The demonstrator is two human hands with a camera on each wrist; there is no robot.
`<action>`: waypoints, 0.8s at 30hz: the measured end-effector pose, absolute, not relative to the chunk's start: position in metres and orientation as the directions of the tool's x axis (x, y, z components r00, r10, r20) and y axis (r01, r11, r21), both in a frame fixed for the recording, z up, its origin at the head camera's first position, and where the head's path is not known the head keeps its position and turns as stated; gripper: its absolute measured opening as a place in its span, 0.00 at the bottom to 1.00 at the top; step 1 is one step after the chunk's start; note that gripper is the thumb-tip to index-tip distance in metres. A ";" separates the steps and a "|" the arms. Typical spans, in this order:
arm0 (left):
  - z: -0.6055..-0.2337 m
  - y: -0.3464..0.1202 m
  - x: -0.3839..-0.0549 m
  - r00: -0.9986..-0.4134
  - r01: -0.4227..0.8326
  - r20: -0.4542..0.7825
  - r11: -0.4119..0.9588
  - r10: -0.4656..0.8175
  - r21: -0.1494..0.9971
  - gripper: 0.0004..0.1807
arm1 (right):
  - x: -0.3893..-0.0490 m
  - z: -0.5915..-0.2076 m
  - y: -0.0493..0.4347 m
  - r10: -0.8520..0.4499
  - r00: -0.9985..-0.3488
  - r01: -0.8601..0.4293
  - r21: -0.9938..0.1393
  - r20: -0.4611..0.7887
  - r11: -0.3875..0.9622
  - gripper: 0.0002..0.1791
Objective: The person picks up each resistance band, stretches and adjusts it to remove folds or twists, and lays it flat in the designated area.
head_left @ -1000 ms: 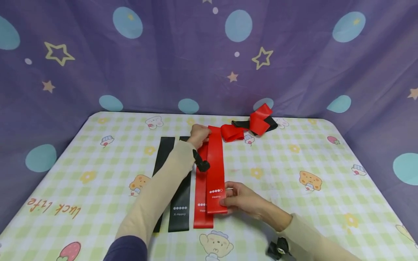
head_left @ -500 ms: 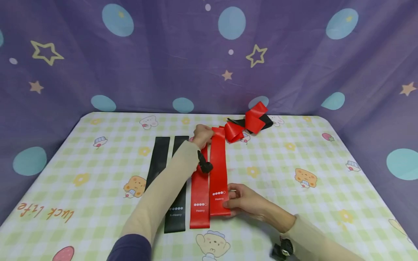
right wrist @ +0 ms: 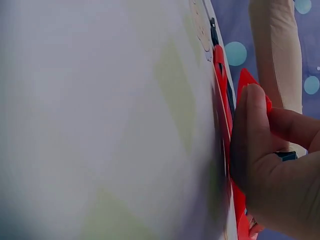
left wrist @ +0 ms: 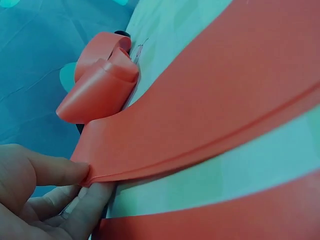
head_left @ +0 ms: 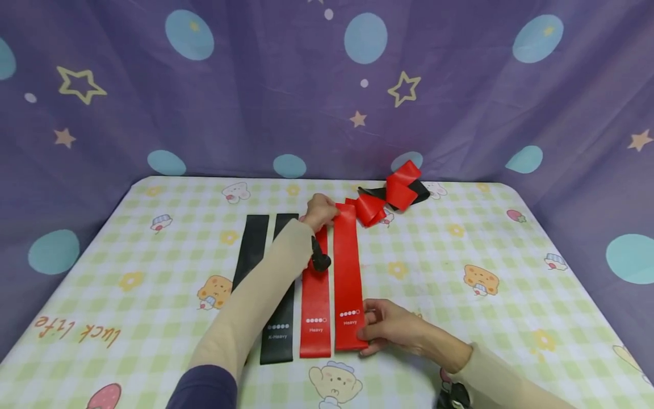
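A red resistance band (head_left: pixel 347 267) printed "Heavy" is stretched out flat between my two hands. My left hand (head_left: pixel 321 210) pinches its far end between thumb and fingers, as the left wrist view of the band (left wrist: pixel 190 110) also shows. Near its printed end, my right hand (head_left: pixel 390 328) pinches the right edge, thumb on top; the right wrist view has the hand (right wrist: pixel 270 150) low over the cloth. Just to the left lies a second red band (head_left: pixel 315 307), also marked "Heavy". Beyond it are a black "X-Heavy" band (head_left: pixel 277 341) and another black band (head_left: pixel 252 241), partly hidden by my left arm.
Behind the right end of the row, crumpled red bands (head_left: pixel 401 190) and a black band (head_left: pixel 420 192) lie in a heap near the table's back edge. A checked cloth (head_left: pixel 434 250) covers the table. A purple curtain (head_left: pixel 306 85) hangs behind it.
The held red band has moved right, off the second red band it overlapped, and then a little toward the near edge. Both hands have moved with it. The crumpled red band behind has shifted slightly.
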State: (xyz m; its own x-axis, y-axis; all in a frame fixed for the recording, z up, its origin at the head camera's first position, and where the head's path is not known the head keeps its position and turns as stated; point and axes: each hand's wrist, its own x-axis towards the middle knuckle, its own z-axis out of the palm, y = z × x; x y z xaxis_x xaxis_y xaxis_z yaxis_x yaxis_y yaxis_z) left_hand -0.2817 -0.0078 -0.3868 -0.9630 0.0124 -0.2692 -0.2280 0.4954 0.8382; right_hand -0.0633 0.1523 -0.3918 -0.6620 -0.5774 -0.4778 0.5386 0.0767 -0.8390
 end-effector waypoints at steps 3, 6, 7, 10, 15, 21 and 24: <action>-0.384 -0.006 -0.282 -0.965 -0.209 -0.260 0.521 0.025 0.828 0.12 | -0.062 -0.391 0.154 -0.570 -0.661 0.538 -0.838 -0.488 0.094 0.23; -0.381 -0.005 -0.279 -0.972 -0.174 -0.231 0.547 0.038 0.819 0.11 | -0.060 -0.390 0.155 -0.562 -0.667 0.521 -0.846 -0.489 0.116 0.20; -0.380 -0.005 -0.277 -0.976 -0.156 -0.214 0.558 0.040 0.815 0.10 | -0.060 -0.390 0.156 -0.560 -0.669 0.512 -0.849 -0.489 0.129 0.19; -0.380 -0.006 -0.274 -0.986 -0.096 -0.159 0.580 0.059 0.809 0.10 | -0.060 -0.389 0.158 -0.551 -0.679 0.464 -0.865 -0.485 0.190 0.17; -0.384 -0.004 -0.275 -0.991 -0.039 -0.110 0.621 0.076 0.783 0.10 | -0.062 -0.384 0.162 -0.523 -0.690 0.393 -0.866 -0.499 0.308 0.13; -0.385 -0.004 -0.274 -0.993 0.008 -0.073 0.672 0.092 0.741 0.11 | -0.063 -0.378 0.165 -0.525 -0.698 0.273 -0.859 -0.487 0.433 0.07; -0.384 -0.003 -0.274 -0.992 0.022 -0.070 0.675 0.109 0.737 0.11 | -0.067 -0.375 0.168 -0.523 -0.716 0.168 -0.841 -0.462 0.514 0.04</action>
State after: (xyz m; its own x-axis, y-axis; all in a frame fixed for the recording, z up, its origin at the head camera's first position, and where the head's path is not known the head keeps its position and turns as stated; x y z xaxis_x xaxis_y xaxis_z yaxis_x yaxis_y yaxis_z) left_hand -0.2736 -0.0034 -0.3838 -0.9916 0.1087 -0.0696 0.0223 0.6753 0.7372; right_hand -0.0673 0.1678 -0.3752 -0.7163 -0.5228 -0.4622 0.1679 0.5138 -0.8413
